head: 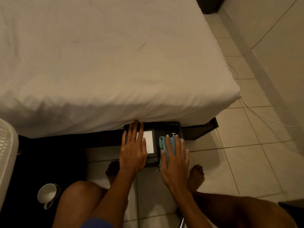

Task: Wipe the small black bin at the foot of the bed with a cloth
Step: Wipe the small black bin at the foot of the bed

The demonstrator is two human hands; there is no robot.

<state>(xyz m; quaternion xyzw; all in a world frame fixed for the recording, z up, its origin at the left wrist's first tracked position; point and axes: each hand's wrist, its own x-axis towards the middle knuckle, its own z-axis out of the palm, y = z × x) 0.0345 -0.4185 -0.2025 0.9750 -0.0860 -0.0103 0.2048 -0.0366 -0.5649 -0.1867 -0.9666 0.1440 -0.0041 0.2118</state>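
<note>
A small black bin [164,129] with a white label on its top stands on the tiled floor against the foot of the bed [107,63]. My left hand [133,150] lies flat on the bin's left half, fingers spread, fingertips touching the hanging sheet. My right hand [175,158] presses a teal cloth [163,143] flat against the bin's right side; most of the cloth is hidden under the palm. White lettering on the bin shows just above the right fingers.
The white-sheeted mattress overhangs a dark bed frame [202,131]. My bare knees and feet flank the bin. A white cup [46,195] lies on a dark mat at lower left, beside a white plastic basket [6,153]. A white cable [263,116] runs over the tiles at right.
</note>
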